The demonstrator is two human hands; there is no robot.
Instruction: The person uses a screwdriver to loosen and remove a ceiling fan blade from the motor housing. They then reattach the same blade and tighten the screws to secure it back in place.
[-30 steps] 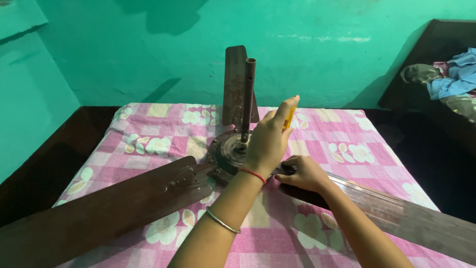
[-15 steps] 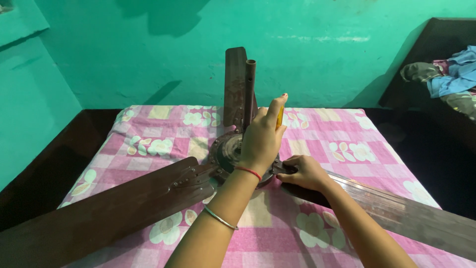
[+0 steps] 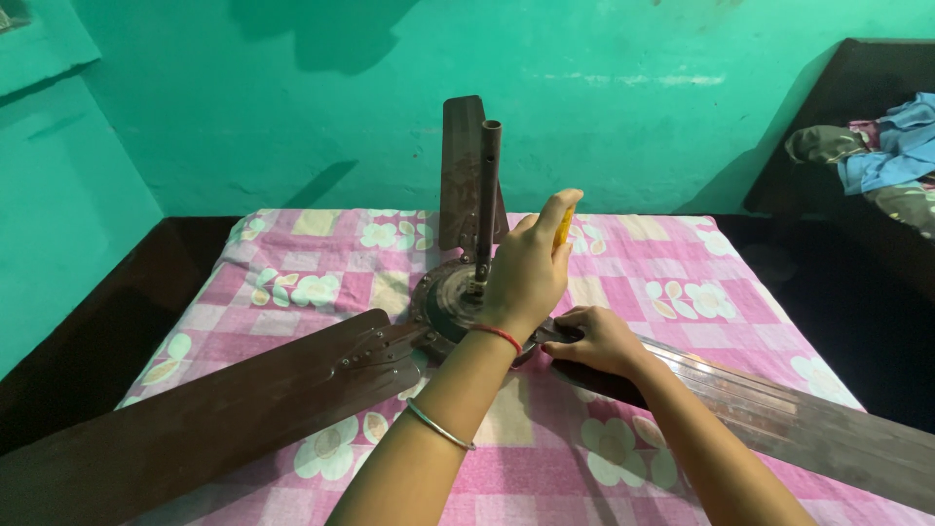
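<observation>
Since the earlier frames the left hand point(image 3: 526, 278) has drawn back a little from its raised reach and now sits lower over the round, dull-metal motor hub of the brown ceiling fan point(image 3: 450, 300); the right hand point(image 3: 596, 341) has stayed put. Left grip: fingers curled shut around a slim yellow-handled tool point(image 3: 563, 226), only its handle end showing past the forefinger; the tip is hidden behind the hand. Right grip: fingers bent and pressed flat on the root of the long brown right-hand blade point(image 3: 779, 419), beside the hub; whether they clasp anything I cannot tell. The fan lies on a bed covered by a pink checked sheet with pale flower prints point(image 3: 672, 263), its straight metal downrod point(image 3: 485, 200) standing upright from the hub. A second flat blade point(image 3: 214, 414) runs toward the near-left corner, overhanging the sheet's edge; a third point(image 3: 460, 170) points at the teal wall point(image 3: 292, 107). Bare sheet lies open between the blades. Crumpled clothing point(image 3: 877, 156) lies on dark furniture, far right.
</observation>
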